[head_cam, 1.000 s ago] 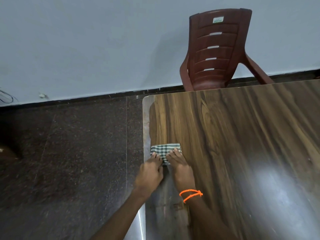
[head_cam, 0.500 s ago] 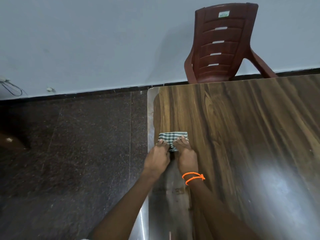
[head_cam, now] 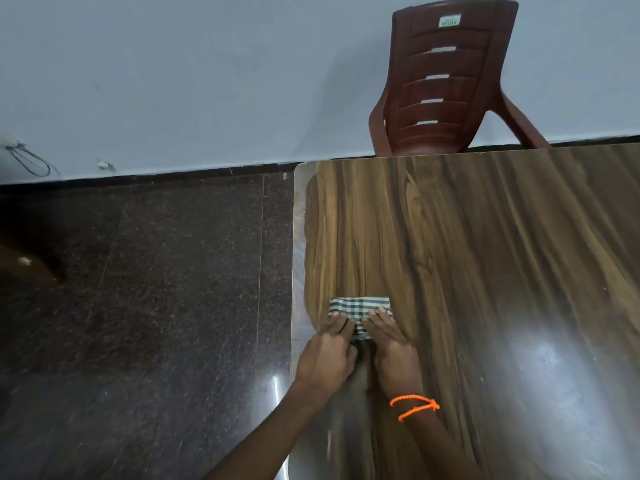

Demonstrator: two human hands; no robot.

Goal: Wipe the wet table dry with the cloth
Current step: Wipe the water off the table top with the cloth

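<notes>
Both hands, left hand and right hand, press flat-fingered on the cloth, now farther up the table.

Dim indoor light is glaring broadly off the glossy brown wood-grain tabletop and glinting on the dark speckled stone floor; wide-angle distortion is bowing the edges.

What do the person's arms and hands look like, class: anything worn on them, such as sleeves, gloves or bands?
Both forearms are bare, with no sleeves in view. The left hand wears no glove, ring or band. The right hand is gloveless too, but an orange braided thread circles its wrist in two loops.
</notes>
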